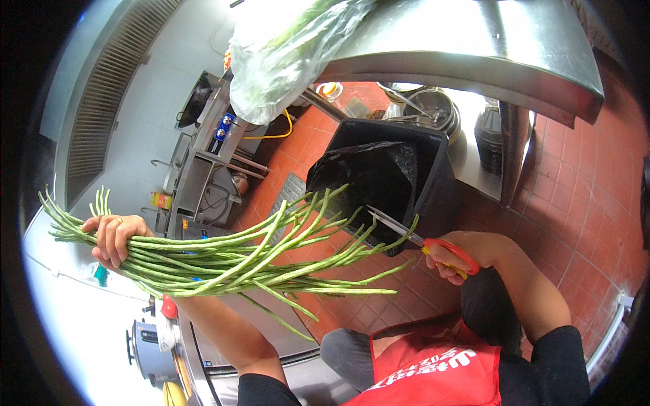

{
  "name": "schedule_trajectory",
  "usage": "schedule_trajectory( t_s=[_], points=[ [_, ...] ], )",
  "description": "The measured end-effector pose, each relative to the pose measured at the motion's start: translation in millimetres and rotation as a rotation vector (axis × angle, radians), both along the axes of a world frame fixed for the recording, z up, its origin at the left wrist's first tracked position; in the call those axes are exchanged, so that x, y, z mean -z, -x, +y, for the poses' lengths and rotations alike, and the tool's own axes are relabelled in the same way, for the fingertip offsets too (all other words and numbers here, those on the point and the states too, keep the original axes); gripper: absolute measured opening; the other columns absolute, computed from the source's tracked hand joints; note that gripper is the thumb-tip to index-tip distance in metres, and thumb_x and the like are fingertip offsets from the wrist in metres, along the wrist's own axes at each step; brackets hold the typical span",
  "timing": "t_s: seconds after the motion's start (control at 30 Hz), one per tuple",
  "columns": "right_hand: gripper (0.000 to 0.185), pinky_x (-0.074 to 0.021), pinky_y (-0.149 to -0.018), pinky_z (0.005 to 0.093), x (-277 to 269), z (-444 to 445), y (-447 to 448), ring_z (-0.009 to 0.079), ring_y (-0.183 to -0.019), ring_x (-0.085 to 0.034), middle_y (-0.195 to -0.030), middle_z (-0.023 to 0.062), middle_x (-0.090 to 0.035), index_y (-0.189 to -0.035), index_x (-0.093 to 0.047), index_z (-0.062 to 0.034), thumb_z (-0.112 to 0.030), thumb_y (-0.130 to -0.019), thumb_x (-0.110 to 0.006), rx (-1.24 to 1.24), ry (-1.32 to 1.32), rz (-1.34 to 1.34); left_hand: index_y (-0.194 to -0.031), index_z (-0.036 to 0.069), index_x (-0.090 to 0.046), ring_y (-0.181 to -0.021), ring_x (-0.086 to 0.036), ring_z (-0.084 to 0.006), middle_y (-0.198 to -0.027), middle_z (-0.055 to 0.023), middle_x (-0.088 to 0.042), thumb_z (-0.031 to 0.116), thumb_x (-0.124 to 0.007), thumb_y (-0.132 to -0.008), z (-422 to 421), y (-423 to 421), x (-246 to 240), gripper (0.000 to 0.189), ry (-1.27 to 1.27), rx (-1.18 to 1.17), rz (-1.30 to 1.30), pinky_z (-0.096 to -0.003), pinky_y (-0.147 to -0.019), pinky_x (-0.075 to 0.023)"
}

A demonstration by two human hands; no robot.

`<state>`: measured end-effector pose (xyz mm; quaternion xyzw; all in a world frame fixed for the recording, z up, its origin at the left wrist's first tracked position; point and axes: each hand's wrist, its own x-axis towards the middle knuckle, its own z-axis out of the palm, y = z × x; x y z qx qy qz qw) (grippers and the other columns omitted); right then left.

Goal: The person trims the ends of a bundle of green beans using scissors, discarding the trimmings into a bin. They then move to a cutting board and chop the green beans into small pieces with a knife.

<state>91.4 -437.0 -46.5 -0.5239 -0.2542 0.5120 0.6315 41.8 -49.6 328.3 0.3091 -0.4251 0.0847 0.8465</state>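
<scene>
A thick bunch of long green yardlong beans [213, 261] is gripped near one end by my left hand [118, 239]. The free ends fan out to the right, some of them over a black bin [431, 152] lined with a black plastic bag [376, 157]. My right hand [459, 251] holds scissors [449, 255] with red and yellow handles. Their metal blades point up and left, close to the bean tips at the bin's near edge. Whether the blades touch a bean I cannot tell.
A steel table [457, 66] stands beyond the bin, with a clear plastic bag of greens [289, 61] at its edge. Metal pots [431, 109] and stacked black containers [490, 137] sit on the shelf below. A stove [218, 127] is at left, a grey rice cooker [152, 350] at lower left.
</scene>
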Motion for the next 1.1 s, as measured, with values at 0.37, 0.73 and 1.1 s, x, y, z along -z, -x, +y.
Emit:
schedule_trajectory(
  t_s=[0.37,0.73,1.1],
  points=[
    [0.077,-0.0464,-0.051,0.0310,7,19,-4,0.0158,-0.055,-0.058,-0.062,0.0040,-0.055,-0.087,-0.056,-0.0057,-0.080,-0.096,-0.040,-0.035,-0.023,-0.052,-0.116,-0.004,-0.063,-0.051,-0.056,-0.0082,-0.068,-0.0015,-0.058,-0.008,-0.074,-0.083,-5,0,3,0.035,0.016,0.016,0.007,-0.0217,-0.048,-0.0474],
    [0.070,-0.0430,-0.045,0.0308,4,33,-7,0.0155,-0.048,-0.056,-0.057,0.0035,-0.053,-0.082,-0.055,-0.0053,-0.072,-0.100,-0.046,0.104,-0.103,-0.044,-0.119,-0.004,-0.064,-0.051,-0.056,-0.0087,-0.068,-0.0017,-0.058,-0.009,-0.074,-0.083,-4,-1,6,0.038,-0.011,0.033,0.005,-0.0221,-0.048,-0.0466],
    [0.060,-0.0431,-0.044,0.0311,6,33,1,0.0159,-0.047,-0.056,-0.058,0.0029,-0.052,-0.079,-0.056,-0.0062,-0.061,-0.101,-0.055,0.156,-0.013,0.018,-0.119,-0.003,-0.061,-0.052,-0.052,-0.0066,-0.070,0.0006,-0.055,-0.006,-0.074,-0.085,2,-2,20,0.036,0.042,0.002,0.023,-0.0211,-0.049,-0.0452]
  ],
)
